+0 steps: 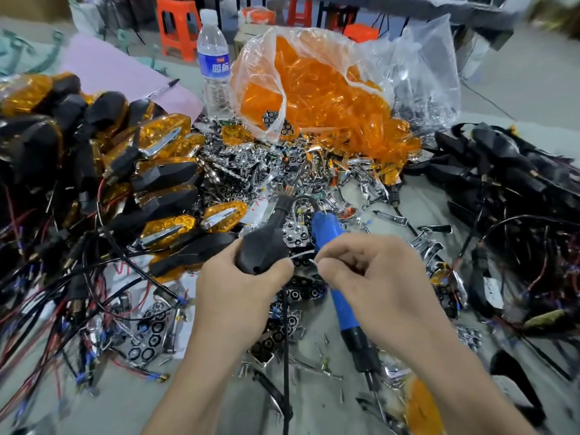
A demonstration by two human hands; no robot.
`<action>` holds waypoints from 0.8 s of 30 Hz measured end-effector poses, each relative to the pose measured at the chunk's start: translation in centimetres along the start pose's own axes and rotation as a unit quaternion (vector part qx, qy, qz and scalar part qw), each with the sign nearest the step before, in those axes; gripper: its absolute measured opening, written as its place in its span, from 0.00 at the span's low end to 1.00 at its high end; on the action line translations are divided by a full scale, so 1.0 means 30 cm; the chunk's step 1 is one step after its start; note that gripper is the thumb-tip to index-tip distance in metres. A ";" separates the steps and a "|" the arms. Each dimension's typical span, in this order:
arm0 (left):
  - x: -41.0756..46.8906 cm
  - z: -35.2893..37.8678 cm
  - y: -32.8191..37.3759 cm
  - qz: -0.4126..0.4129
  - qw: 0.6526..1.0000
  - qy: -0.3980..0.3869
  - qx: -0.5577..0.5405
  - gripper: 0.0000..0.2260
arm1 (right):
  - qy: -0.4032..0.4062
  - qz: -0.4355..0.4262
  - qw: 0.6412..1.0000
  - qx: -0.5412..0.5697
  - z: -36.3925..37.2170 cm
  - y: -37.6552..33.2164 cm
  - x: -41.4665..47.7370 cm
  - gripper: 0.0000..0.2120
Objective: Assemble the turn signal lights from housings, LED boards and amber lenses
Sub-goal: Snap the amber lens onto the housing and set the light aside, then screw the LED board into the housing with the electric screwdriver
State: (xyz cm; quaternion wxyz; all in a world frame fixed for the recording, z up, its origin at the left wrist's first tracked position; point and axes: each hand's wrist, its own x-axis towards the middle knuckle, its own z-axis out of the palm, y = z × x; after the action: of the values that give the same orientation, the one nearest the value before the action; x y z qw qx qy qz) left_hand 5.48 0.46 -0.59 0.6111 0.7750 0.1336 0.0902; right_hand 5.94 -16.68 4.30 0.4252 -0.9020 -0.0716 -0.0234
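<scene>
Left hand [238, 293] grips a black housing [266, 246] over the parts heap. Right hand [376, 277] pinches a thin white lead [303, 254] beside it (a blue-handled tool [326, 230] lies beneath). Holding the housing steady and feeding the lead straight should prevent kinks.

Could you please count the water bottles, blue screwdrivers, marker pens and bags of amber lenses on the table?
Water bottle: 1
Blue screwdriver: 1
Marker pen: 1
Bag of amber lenses: 1
Total: 4
</scene>
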 end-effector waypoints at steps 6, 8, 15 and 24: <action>-0.029 0.043 0.016 0.002 0.996 -0.025 0.088 0.17 | -0.019 -0.017 0.999 0.037 -0.024 -0.063 0.001 0.08; -0.045 0.046 0.021 0.003 0.993 -0.068 0.096 0.24 | -0.026 -0.021 0.999 0.019 -0.005 -0.069 -0.009 0.07; -0.047 0.058 0.029 -0.011 0.992 -0.121 0.025 0.27 | -0.029 -0.009 0.999 -0.020 0.002 -0.052 -0.011 0.06; -0.051 0.081 0.014 0.012 0.991 -0.118 0.057 0.30 | -0.010 0.000 0.997 -0.083 0.029 -0.034 -0.006 0.06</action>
State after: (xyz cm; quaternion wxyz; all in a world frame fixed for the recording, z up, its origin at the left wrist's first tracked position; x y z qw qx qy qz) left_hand 4.79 -2.35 -0.71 0.5765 0.8152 0.0558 -0.0022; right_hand 5.59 -15.38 4.50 0.3482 -0.9343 -0.0735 -0.0202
